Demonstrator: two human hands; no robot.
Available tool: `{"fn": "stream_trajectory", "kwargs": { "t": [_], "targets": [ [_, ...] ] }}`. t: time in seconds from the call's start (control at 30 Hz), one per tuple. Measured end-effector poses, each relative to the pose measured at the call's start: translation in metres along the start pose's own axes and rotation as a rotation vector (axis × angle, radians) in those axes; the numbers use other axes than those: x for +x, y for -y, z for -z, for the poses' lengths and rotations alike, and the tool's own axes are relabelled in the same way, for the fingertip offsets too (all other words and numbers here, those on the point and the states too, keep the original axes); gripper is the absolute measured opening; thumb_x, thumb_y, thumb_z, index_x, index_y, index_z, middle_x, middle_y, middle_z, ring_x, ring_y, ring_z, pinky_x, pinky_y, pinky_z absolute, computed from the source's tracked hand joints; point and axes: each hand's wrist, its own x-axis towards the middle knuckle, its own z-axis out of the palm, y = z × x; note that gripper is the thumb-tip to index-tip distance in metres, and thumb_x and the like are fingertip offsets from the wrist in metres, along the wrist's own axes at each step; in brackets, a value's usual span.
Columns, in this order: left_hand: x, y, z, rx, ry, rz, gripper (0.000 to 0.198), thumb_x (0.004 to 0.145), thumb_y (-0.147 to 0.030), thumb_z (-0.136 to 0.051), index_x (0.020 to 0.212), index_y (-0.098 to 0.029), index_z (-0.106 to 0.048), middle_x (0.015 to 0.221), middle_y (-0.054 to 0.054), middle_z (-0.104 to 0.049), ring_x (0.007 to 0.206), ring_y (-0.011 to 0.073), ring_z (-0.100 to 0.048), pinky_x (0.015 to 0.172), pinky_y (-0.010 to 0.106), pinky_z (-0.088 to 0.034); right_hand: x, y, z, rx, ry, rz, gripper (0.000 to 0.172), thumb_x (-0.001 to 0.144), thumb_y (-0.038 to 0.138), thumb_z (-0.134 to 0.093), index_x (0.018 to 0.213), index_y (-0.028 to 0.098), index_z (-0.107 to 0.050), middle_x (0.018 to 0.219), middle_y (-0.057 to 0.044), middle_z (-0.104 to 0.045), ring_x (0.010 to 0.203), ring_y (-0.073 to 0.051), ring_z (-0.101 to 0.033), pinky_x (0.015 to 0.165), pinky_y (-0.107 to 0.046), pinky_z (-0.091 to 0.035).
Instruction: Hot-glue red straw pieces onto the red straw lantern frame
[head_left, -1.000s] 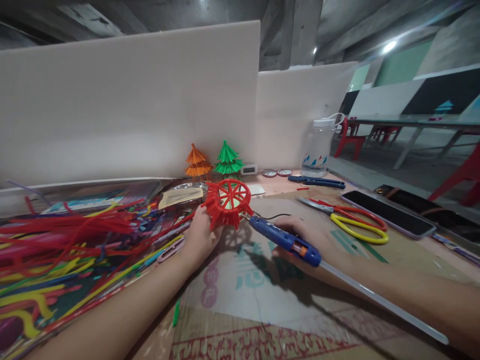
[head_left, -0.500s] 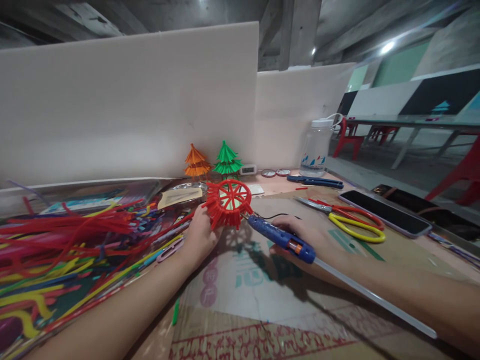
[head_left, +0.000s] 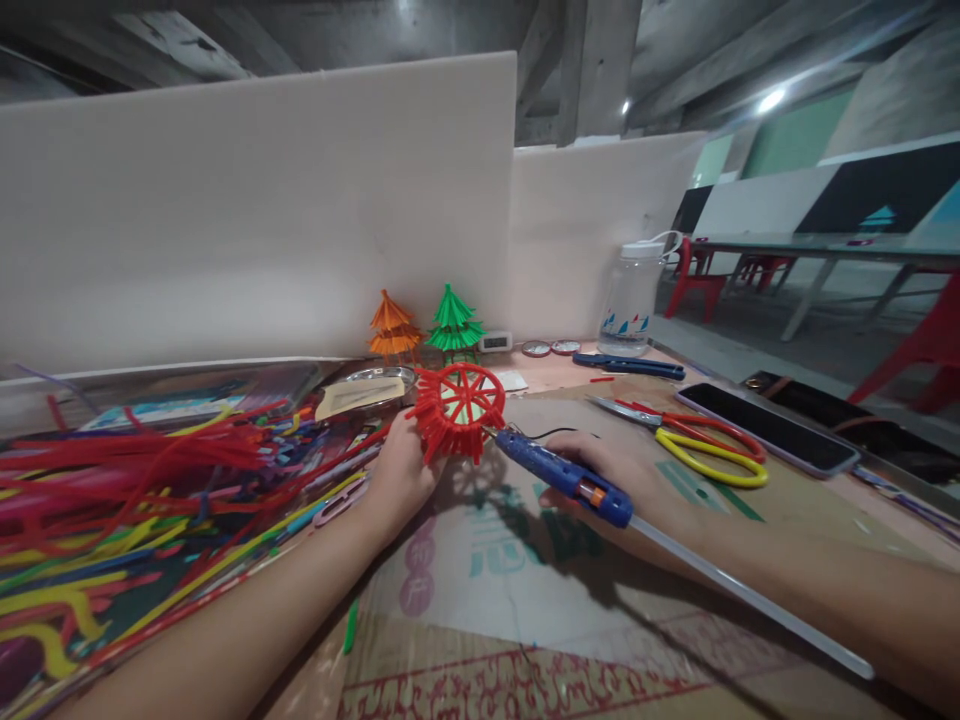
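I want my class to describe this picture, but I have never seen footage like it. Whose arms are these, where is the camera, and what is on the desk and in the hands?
There is no machine here: the camera sits on a person's head and looks down at their own two bare arms. The left hand holds a red wheel-shaped ornament made of straws. The right hand grips a blue glue gun, a clear glue stick trailing from its back, its tip at the ornament. On the cardboard covering the desk lie scissors and a phone; a pile of coloured straws lies to the left. Two finished straw trees, orange and green, stand at the back beside a plastic jar.
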Motion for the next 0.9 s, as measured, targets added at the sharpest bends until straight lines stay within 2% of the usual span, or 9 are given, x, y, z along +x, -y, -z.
{"fn": "stream_trajectory", "kwargs": {
  "t": [0.2,0.43,0.67,0.9],
  "targets": [
    [0.0005,-0.0026,0.0031,0.050,0.033,-0.018,0.020,0.088,-0.016,-0.061,0.105,-0.020,-0.071,0.116,0.012,-0.071,0.114,0.0304,-0.062,0.105,0.051,-0.050,0.0005,0.0039,0.0034,-0.016,-0.001,-0.021,0.025,0.084,0.041,-0.071,0.103,0.026,-0.071,0.090,-0.004,-0.077,0.076,-0.022,-0.072,0.068,-0.033,-0.055],
    [-0.0001,-0.0022,0.0023,0.061,0.008,-0.039,0.020,0.088,-0.015,-0.061,0.104,-0.018,-0.071,0.116,0.014,-0.071,0.113,0.0324,-0.062,0.101,0.051,-0.052,0.0000,-0.0032,0.0003,0.002,0.000,-0.045,0.030,0.081,0.046,-0.074,0.106,0.029,-0.072,0.091,-0.002,-0.078,0.074,-0.022,-0.072,0.068,-0.033,-0.056],
    [0.0004,-0.0022,0.0028,0.051,0.040,-0.031,0.023,0.088,-0.016,-0.061,0.108,-0.019,-0.072,0.118,0.013,-0.071,0.115,0.0308,-0.062,0.104,0.050,-0.051,0.0016,-0.0009,0.0009,0.021,-0.030,-0.040,0.028,0.081,0.044,-0.074,0.103,0.026,-0.073,0.090,-0.005,-0.079,0.075,-0.023,-0.073,0.070,-0.036,-0.058],
    [0.0027,-0.0075,0.0049,0.027,-0.003,0.000,0.023,0.086,-0.017,-0.064,0.107,-0.020,-0.072,0.113,0.010,-0.073,0.108,0.0299,-0.065,0.101,0.049,-0.053,0.0022,-0.0041,-0.0019,0.032,0.002,-0.011,0.027,0.080,0.044,-0.076,0.103,0.029,-0.075,0.087,-0.002,-0.078,0.077,-0.023,-0.073,0.072,-0.036,-0.057]
  ]
}}
